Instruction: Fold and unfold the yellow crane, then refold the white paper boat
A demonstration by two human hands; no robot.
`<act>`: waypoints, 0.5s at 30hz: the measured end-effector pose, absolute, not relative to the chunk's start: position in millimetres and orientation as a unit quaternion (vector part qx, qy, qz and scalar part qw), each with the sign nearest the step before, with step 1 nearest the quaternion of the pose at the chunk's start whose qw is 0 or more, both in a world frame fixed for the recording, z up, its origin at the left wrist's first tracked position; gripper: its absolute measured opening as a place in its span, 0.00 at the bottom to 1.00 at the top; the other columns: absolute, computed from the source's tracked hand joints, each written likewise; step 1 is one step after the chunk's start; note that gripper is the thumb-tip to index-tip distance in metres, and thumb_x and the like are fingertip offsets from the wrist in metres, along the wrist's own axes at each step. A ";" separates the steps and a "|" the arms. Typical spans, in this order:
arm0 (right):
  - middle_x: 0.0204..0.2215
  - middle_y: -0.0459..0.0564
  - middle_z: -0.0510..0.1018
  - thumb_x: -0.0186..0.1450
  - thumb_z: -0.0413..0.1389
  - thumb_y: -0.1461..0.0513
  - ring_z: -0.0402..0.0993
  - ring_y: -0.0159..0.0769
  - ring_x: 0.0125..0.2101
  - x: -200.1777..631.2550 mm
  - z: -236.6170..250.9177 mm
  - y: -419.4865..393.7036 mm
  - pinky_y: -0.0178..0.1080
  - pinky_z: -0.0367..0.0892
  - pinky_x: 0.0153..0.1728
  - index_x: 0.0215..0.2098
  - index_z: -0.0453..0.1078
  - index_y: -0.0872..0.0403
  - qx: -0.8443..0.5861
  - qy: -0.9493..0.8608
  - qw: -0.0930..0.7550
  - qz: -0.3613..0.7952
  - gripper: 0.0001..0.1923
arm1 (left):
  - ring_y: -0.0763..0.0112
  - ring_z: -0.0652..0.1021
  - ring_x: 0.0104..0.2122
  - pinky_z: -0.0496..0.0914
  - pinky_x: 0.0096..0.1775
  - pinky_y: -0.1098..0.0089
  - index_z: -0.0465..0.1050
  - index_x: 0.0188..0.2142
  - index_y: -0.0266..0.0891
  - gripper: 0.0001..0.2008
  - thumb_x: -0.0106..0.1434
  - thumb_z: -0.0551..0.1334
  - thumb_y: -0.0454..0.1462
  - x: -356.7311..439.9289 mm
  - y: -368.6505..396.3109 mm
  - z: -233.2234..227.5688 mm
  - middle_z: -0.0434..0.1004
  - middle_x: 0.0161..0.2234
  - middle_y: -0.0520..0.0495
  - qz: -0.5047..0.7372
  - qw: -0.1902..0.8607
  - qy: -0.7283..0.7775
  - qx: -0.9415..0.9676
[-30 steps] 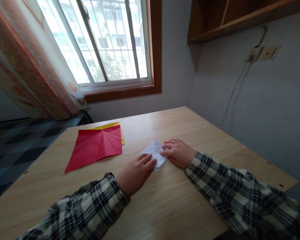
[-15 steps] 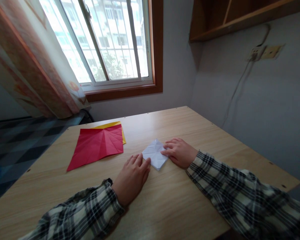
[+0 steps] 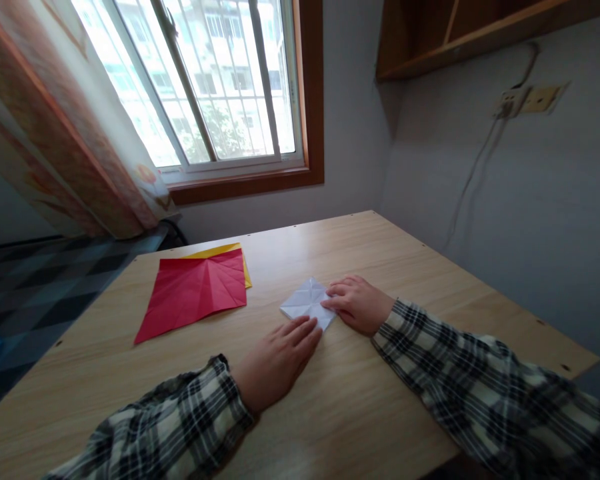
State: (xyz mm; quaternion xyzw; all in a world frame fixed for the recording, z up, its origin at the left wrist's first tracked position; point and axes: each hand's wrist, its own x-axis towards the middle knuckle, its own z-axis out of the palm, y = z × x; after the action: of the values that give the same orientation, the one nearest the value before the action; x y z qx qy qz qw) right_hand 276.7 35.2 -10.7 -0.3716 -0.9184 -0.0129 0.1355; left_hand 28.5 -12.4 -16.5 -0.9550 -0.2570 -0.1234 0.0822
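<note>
A small white folded paper [image 3: 305, 297] lies flat on the wooden table with one corner toward me, and crease lines cross its middle. My left hand [image 3: 283, 357] rests palm down at the near side of it, fingers stretched out and laid over the near corner and lower left edge. At the right corner, my right hand [image 3: 360, 303] grips the paper with bent fingers, and that corner is hidden beneath them.
Left of the white paper, a creased red paper sheet [image 3: 200, 293] overlaps a yellow paper [image 3: 225, 251]. The wooden table [image 3: 380, 413] runs back toward a wall with a window [image 3: 220, 87]. A shelf [image 3: 430, 60] hangs at upper right, above a socket with a cord.
My left hand has slid right and toward me, from the left corner of the white paper to its near corner. My right hand has stayed in place.
</note>
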 end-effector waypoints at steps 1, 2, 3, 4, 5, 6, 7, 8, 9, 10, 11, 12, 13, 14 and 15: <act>0.49 0.55 0.79 0.67 0.52 0.64 0.70 0.47 0.53 277.1 -11.4 35.6 0.53 0.58 0.56 0.48 0.77 0.49 -0.371 -0.918 0.138 -0.013 0.15 | 0.58 0.71 0.58 0.71 0.55 0.56 0.66 0.60 0.36 0.19 0.72 0.51 0.36 29.5 -12.1 -15.2 0.71 0.58 0.39 -0.119 0.067 -0.252 -0.958; 0.49 0.55 0.79 0.67 0.52 0.64 0.70 0.46 0.52 277.5 -12.0 35.9 0.53 0.58 0.56 0.48 0.77 0.49 -0.370 -0.918 0.140 -0.012 0.15 | 0.57 0.72 0.57 0.72 0.54 0.56 0.66 0.59 0.36 0.19 0.72 0.51 0.37 30.2 -11.7 -14.1 0.72 0.58 0.38 -0.117 0.056 -0.250 -0.959; 0.49 0.54 0.79 0.67 0.53 0.65 0.71 0.46 0.52 277.8 -12.6 36.2 0.53 0.58 0.56 0.48 0.77 0.49 -0.369 -0.918 0.143 -0.012 0.15 | 0.57 0.72 0.57 0.71 0.55 0.54 0.67 0.58 0.36 0.18 0.72 0.51 0.37 30.7 -11.3 -13.1 0.72 0.57 0.38 -0.117 0.050 -0.250 -0.960; 0.48 0.54 0.79 0.67 0.53 0.65 0.71 0.46 0.52 278.1 -13.0 36.4 0.53 0.58 0.56 0.48 0.77 0.49 -0.367 -0.919 0.144 -0.012 0.15 | 0.56 0.73 0.56 0.71 0.55 0.53 0.68 0.58 0.36 0.18 0.72 0.51 0.38 30.8 -10.8 -12.3 0.72 0.57 0.39 -0.119 0.047 -0.249 -0.960; 0.48 0.54 0.79 0.66 0.53 0.65 0.71 0.46 0.52 278.4 -13.4 36.4 0.53 0.58 0.55 0.48 0.77 0.50 -0.366 -0.919 0.145 -0.013 0.15 | 0.56 0.73 0.56 0.71 0.55 0.53 0.69 0.57 0.37 0.18 0.72 0.51 0.38 30.8 -10.3 -11.7 0.73 0.57 0.39 -0.122 0.045 -0.248 -0.960; 0.48 0.54 0.79 0.66 0.53 0.65 0.71 0.46 0.52 278.5 -13.6 36.3 0.52 0.59 0.55 0.48 0.77 0.50 -0.364 -0.920 0.145 -0.013 0.15 | 0.55 0.73 0.56 0.71 0.55 0.52 0.70 0.57 0.38 0.18 0.72 0.51 0.38 30.5 -9.8 -11.3 0.73 0.56 0.39 -0.124 0.043 -0.249 -0.960; 0.49 0.54 0.79 0.66 0.53 0.65 0.71 0.46 0.52 278.5 -13.8 36.1 0.52 0.59 0.55 0.48 0.77 0.50 -0.363 -0.920 0.145 -0.014 0.15 | 0.54 0.72 0.56 0.70 0.55 0.51 0.70 0.56 0.38 0.17 0.72 0.51 0.39 30.2 -9.2 -11.0 0.73 0.56 0.39 -0.127 0.041 -0.252 -0.958; 0.49 0.55 0.78 0.67 0.53 0.65 0.71 0.46 0.52 278.5 -14.0 35.8 0.52 0.60 0.55 0.48 0.76 0.51 -0.362 -0.921 0.145 -0.016 0.15 | 0.54 0.72 0.57 0.70 0.56 0.50 0.70 0.56 0.39 0.17 0.72 0.51 0.39 29.8 -8.8 -10.9 0.73 0.56 0.39 -0.128 0.038 -0.257 -0.957; 0.50 0.55 0.78 0.67 0.52 0.65 0.70 0.46 0.52 278.4 -14.1 35.4 0.51 0.60 0.55 0.48 0.76 0.52 -0.361 -0.921 0.145 -0.018 0.15 | 0.53 0.71 0.57 0.70 0.56 0.50 0.70 0.57 0.40 0.18 0.72 0.52 0.39 29.4 -8.4 -10.8 0.72 0.57 0.38 -0.127 0.033 -0.261 -0.956; 0.50 0.55 0.78 0.67 0.52 0.65 0.70 0.46 0.53 278.1 -14.3 34.9 0.51 0.60 0.55 0.48 0.76 0.52 -0.360 -0.921 0.145 -0.021 0.15 | 0.52 0.70 0.58 0.69 0.56 0.49 0.70 0.57 0.41 0.18 0.72 0.52 0.40 29.1 -8.0 -10.8 0.72 0.57 0.38 -0.126 0.027 -0.265 -0.956; 0.51 0.56 0.77 0.67 0.53 0.65 0.69 0.46 0.54 277.8 -14.5 34.3 0.52 0.60 0.55 0.49 0.76 0.52 -0.360 -0.921 0.145 -0.027 0.15 | 0.52 0.70 0.58 0.69 0.56 0.49 0.70 0.57 0.41 0.18 0.72 0.52 0.40 28.9 -7.8 -10.6 0.71 0.58 0.38 -0.123 0.022 -0.268 -0.955; 0.52 0.56 0.77 0.67 0.53 0.65 0.69 0.47 0.54 277.5 -14.7 33.8 0.52 0.59 0.56 0.48 0.76 0.53 -0.360 -0.921 0.147 -0.034 0.15 | 0.52 0.70 0.59 0.69 0.56 0.49 0.70 0.58 0.42 0.18 0.72 0.52 0.40 28.7 -7.6 -10.5 0.70 0.58 0.39 -0.121 0.017 -0.269 -0.955; 0.53 0.56 0.76 0.66 0.53 0.65 0.68 0.47 0.55 277.0 -14.7 33.3 0.53 0.59 0.56 0.48 0.76 0.53 -0.359 -0.920 0.150 -0.042 0.14 | 0.53 0.70 0.59 0.69 0.56 0.49 0.69 0.58 0.42 0.18 0.72 0.52 0.40 28.6 -7.5 -10.2 0.70 0.59 0.39 -0.119 0.014 -0.270 -0.955; 0.54 0.57 0.76 0.66 0.53 0.65 0.68 0.48 0.55 276.5 -14.5 32.9 0.54 0.59 0.57 0.48 0.76 0.54 -0.356 -0.920 0.153 -0.049 0.14 | 0.53 0.70 0.59 0.68 0.56 0.49 0.69 0.58 0.42 0.18 0.72 0.52 0.40 28.6 -7.4 -9.9 0.70 0.59 0.39 -0.117 0.013 -0.270 -0.955; 0.54 0.57 0.75 0.66 0.53 0.65 0.68 0.48 0.56 276.0 -14.2 32.6 0.54 0.59 0.57 0.47 0.76 0.54 -0.352 -0.921 0.158 -0.055 0.14 | 0.53 0.70 0.58 0.68 0.56 0.49 0.70 0.58 0.42 0.18 0.72 0.52 0.40 28.6 -7.4 -9.7 0.70 0.59 0.39 -0.118 0.014 -0.270 -0.955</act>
State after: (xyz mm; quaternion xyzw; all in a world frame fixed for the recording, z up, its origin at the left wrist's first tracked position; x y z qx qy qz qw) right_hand 276.0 32.6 -14.2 -0.3516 -0.9211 -0.0551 0.1580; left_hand 28.6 -7.4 -9.7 -0.9555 -0.2702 -0.1175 0.0139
